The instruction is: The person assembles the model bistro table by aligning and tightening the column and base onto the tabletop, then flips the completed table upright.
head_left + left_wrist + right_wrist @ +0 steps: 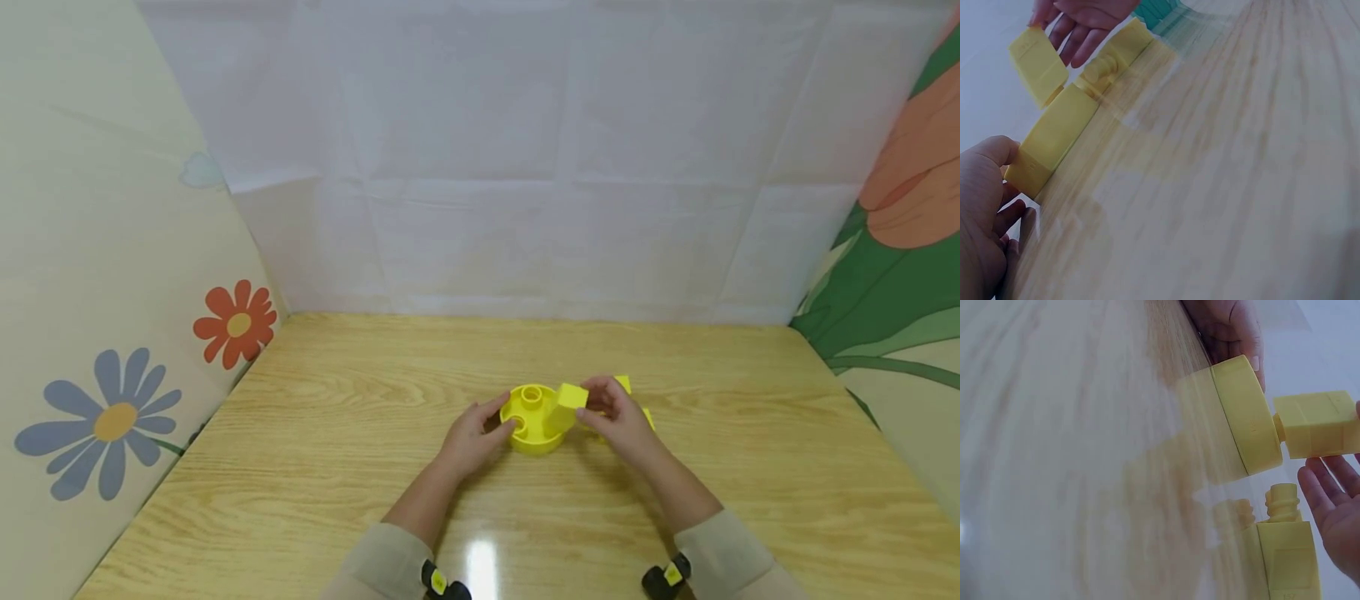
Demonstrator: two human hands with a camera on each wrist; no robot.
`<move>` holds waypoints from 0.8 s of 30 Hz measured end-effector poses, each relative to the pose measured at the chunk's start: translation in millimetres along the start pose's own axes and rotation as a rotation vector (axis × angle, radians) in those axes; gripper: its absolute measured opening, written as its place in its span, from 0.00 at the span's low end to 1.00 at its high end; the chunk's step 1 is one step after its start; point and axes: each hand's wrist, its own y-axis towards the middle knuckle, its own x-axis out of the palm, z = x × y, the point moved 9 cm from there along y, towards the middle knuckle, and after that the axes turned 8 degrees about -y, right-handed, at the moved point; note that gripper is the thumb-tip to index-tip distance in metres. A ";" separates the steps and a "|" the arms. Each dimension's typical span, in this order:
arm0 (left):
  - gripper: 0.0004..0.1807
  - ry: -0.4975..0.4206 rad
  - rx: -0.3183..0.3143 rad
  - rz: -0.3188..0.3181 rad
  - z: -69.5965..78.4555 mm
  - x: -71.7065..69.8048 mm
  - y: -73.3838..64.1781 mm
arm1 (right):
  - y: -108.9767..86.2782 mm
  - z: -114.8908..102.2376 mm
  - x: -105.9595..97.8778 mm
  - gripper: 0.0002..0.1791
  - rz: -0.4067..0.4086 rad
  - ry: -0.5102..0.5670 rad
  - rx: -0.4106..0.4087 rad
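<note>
A round yellow base [534,448] with raised round sockets lies on the wooden table. My left hand [468,437] grips its left side, thumb and fingers at the rim. With my right hand [626,425] I hold a squared yellow block [570,398] by its upper end over the right part of the base. In the right wrist view the block [1316,425] stands upright from the base [1247,415], its narrow neck meeting the base's top. How deep the neck sits is hidden. Other right-hand fingers [1329,481] extend below the block.
Beside the base, partly behind my right hand, lie more yellow pieces [623,383]. One loose block [1291,556] has a threaded stud [1283,501]. A white cloth [525,167] hangs behind the table [337,400], with flower-patterned cloth at both sides.
</note>
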 end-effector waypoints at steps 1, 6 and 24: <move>0.29 0.000 -0.002 0.000 -0.4 0.0 0.1 | -0.4 0.5 0.4 0.20 -0.005 -0.013 0.013; 0.29 0.004 -0.008 -0.003 -1.9 0.0 0.4 | -1.9 1.8 4.5 0.25 -0.041 -0.084 0.052; 0.29 0.003 -0.002 -0.013 -2.3 1.1 0.5 | 0.7 2.1 17.8 0.29 -0.030 -0.148 0.135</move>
